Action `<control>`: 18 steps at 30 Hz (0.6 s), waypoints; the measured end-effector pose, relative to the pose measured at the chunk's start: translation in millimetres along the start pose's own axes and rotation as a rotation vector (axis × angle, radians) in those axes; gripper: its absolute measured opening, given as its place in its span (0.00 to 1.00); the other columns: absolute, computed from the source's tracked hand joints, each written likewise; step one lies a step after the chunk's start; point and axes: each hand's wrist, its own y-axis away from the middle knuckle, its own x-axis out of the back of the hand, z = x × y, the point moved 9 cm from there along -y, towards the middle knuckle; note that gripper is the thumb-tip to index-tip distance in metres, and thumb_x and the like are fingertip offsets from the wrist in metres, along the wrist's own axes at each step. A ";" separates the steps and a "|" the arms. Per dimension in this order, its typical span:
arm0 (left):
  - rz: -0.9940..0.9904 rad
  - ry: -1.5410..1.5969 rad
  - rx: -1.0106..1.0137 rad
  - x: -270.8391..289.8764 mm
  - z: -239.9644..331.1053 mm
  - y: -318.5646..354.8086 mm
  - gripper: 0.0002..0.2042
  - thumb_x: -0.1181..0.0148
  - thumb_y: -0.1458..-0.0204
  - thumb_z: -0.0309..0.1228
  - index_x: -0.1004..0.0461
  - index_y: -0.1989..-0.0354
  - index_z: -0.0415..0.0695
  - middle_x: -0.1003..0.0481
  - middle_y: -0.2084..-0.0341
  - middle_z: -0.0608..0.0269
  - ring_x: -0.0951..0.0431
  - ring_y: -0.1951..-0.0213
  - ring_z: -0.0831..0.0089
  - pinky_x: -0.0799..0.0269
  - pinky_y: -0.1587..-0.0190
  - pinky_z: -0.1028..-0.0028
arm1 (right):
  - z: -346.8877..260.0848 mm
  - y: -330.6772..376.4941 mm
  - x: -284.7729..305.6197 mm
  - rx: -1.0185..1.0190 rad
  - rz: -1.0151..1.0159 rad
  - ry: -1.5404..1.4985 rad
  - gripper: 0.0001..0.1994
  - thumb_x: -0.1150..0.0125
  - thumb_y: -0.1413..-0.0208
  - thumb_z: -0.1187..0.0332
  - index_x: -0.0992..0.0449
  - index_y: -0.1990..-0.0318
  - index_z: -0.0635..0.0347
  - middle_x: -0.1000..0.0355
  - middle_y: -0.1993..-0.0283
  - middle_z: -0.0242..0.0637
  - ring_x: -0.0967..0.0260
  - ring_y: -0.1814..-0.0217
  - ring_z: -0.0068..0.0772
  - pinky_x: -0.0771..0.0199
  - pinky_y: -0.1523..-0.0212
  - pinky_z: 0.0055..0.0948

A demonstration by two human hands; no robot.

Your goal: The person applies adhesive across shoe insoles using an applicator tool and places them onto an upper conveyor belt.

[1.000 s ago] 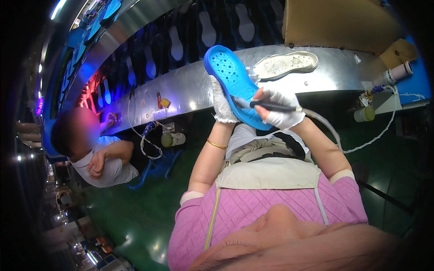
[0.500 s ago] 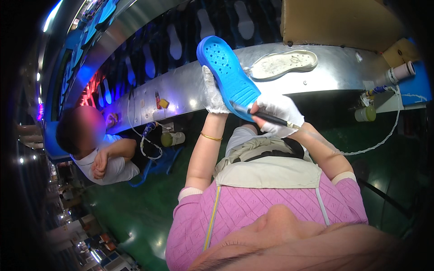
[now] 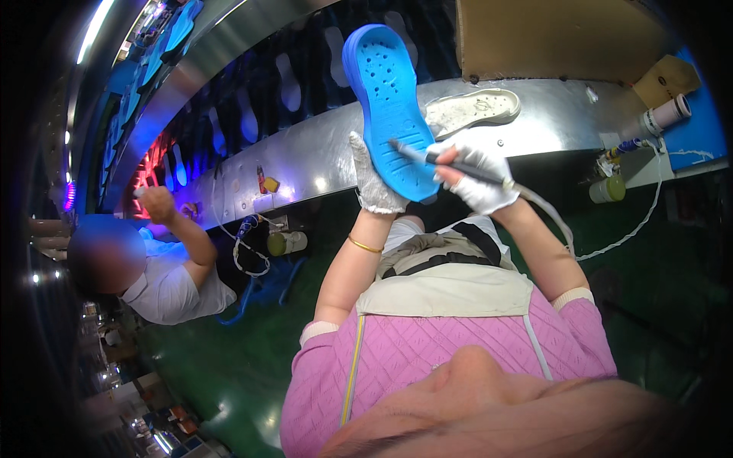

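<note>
My left hand (image 3: pixel 374 179), in a white glove, grips the left side of a blue shoe sole (image 3: pixel 389 99). The sole is held up at a tilt, with round holes toward its far end and ridges across its near part. In my right hand (image 3: pixel 481 177), gloved with bare fingertips, is a black-handled brush (image 3: pixel 450 163) with a hose at its rear end. Its tip lies over the ridged part of the sole; whether it touches I cannot tell. Just right of the blue sole, a white sole (image 3: pixel 477 109) rests on the metal ledge (image 3: pixel 550 114).
Behind the ledge, a dark conveyor carries several insole-shaped pieces (image 3: pixel 289 80). A cardboard sheet (image 3: pixel 557 42) stands at the back right. The brush hose (image 3: pixel 551 214) loops near a capped container (image 3: pixel 608 189). On the left sits a co-worker (image 3: pixel 179 278) with a raised hand.
The blue sole has moved farther away and turned more upright. My right hand has shifted slightly, carrying the brush tip farther up the sole. The co-worker's hand has risen toward the conveyor.
</note>
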 end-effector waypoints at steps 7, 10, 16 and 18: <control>-0.184 0.110 -0.086 -14.7 15.1 -2.7 0.43 0.55 0.55 0.66 0.48 0.38 0.44 0.41 0.43 0.52 0.37 0.44 0.56 0.41 0.41 0.55 | 25.3 6.6 5.9 -0.209 0.078 -0.203 0.05 0.42 0.51 0.79 0.28 0.66 0.62 0.27 0.66 0.35 0.32 0.69 0.18 0.31 0.67 0.19; -0.121 0.130 -0.095 -13.0 18.4 -6.7 0.42 0.55 0.54 0.65 0.48 0.38 0.45 0.42 0.42 0.52 0.39 0.43 0.55 0.44 0.40 0.53 | 8.3 11.0 -10.0 0.059 0.024 0.106 0.05 0.38 0.55 0.78 0.27 0.69 0.63 0.27 0.68 0.38 0.31 0.70 0.22 0.30 0.67 0.21; -0.301 0.429 -0.035 3.3 29.1 -9.2 0.40 0.54 0.53 0.63 0.47 0.39 0.45 0.39 0.44 0.52 0.35 0.46 0.55 0.41 0.42 0.53 | 51.9 2.9 -33.4 -0.549 -0.061 -0.576 0.04 0.41 0.51 0.72 0.28 0.69 0.62 0.27 0.72 0.41 0.29 0.72 0.25 0.28 0.69 0.21; -0.318 0.392 -0.042 1.0 35.4 -6.6 0.39 0.56 0.52 0.63 0.45 0.39 0.45 0.39 0.43 0.53 0.37 0.45 0.57 0.42 0.41 0.57 | 46.2 -4.2 -17.0 -0.392 0.037 -0.417 0.04 0.41 0.52 0.73 0.29 0.70 0.63 0.27 0.71 0.39 0.29 0.71 0.24 0.29 0.68 0.21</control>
